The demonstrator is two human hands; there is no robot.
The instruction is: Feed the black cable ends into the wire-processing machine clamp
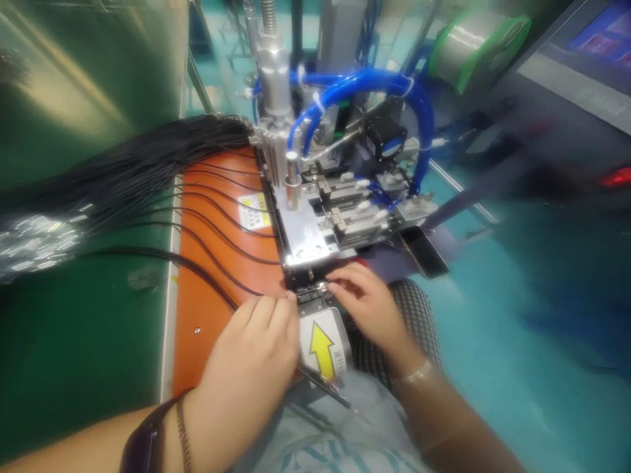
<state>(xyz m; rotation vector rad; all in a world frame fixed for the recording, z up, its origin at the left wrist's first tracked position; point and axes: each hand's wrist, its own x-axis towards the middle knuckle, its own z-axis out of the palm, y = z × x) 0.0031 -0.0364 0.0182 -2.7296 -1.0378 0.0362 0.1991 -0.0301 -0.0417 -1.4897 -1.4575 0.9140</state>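
My left hand (251,351) rests knuckles-up on the orange machine plate (217,263), fingers curled and pinched on a thin black wire (217,281) at the edge of a small black clamp fixture (310,295). A metal tool (325,387), seemingly tweezers, sticks out beneath that hand. My right hand (367,305) lies on the other side of the fixture, its fingertips pressed together on the fixture's top. Above the fixture sits a silver machine bed (305,230) with clamps and blue air hoses (365,85).
A thick bundle of black wires (128,171) fans across a green bench (73,328) at left. A yellow arrow label (321,345) lies between my hands. A solder spool (476,43) and a grey machine housing (566,98) stand at the upper right. Teal floor lies right.
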